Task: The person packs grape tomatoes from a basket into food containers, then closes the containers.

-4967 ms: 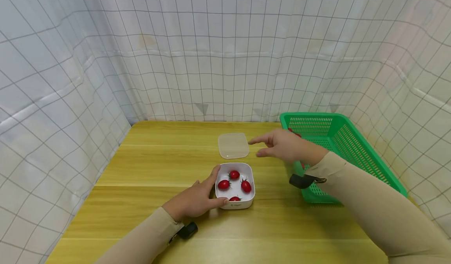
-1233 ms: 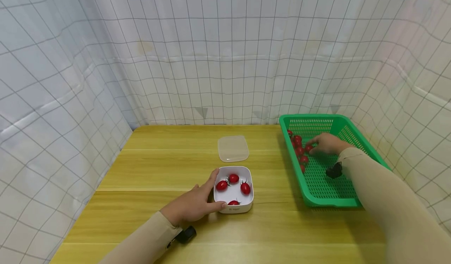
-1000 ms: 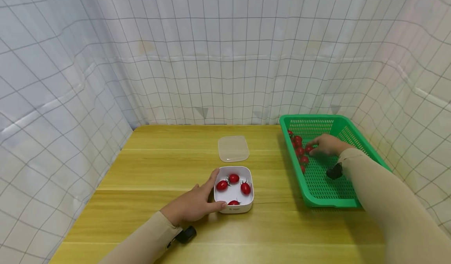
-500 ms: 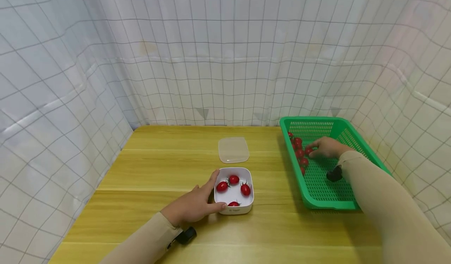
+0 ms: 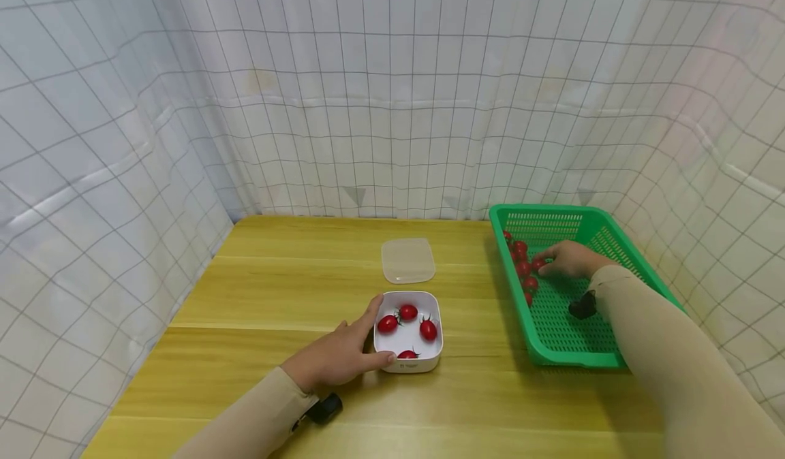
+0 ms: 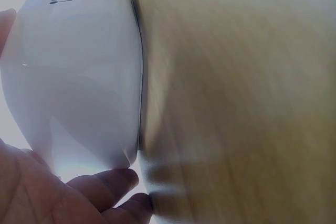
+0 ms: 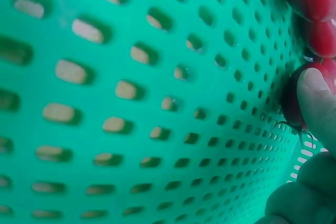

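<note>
My left hand holds the near left corner of a small white square box, thumb along its front wall and fingers along its left side. Several cherry tomatoes with green stems lie inside. In the left wrist view, fingertips touch the wall of the box. At the right, my right hand reaches into a green basket and pinches one cherry tomato. The right wrist view shows the thumb pressed on this tomato; its far side is hidden.
More cherry tomatoes lie along the basket's left wall. A translucent square lid lies flat on the wooden table behind the box. Grid-patterned white curtains hang round the back and sides.
Five seconds ago my right hand was above the table beside the lid; it has since moved right, into the basket, onto a tomato. Over the last second both hands stay nearly still.
</note>
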### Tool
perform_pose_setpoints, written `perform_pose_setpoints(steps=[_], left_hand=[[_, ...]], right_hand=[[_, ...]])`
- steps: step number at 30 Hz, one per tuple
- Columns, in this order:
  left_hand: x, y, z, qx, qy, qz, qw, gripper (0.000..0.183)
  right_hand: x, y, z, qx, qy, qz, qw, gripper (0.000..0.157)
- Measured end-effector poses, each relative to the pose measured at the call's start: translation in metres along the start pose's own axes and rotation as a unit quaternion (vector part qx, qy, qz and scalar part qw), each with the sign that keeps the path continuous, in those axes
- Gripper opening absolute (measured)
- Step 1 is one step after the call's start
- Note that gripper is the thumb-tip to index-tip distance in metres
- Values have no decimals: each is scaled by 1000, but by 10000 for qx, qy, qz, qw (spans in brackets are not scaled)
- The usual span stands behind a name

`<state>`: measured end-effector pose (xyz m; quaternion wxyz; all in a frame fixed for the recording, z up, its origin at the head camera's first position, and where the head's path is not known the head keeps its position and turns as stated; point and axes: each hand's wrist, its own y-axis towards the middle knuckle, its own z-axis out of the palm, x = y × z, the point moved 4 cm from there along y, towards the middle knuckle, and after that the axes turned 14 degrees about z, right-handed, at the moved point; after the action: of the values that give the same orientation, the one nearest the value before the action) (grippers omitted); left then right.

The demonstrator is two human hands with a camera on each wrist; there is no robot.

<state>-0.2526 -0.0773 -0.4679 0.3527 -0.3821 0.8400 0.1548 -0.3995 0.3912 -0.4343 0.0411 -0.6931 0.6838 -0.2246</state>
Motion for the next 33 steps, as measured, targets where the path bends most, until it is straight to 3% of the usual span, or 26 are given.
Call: perform_pose_setpoints(steps=[21,33], left_hand=[[0,-1,0,49,2,-20,10000,108],[2,0,0,65,40,-51,10000,108]], right_hand=[[-2,2,2,-18,-65,-68,10000,52],[8,-11,-20,-417,-360,-251,9982,47]])
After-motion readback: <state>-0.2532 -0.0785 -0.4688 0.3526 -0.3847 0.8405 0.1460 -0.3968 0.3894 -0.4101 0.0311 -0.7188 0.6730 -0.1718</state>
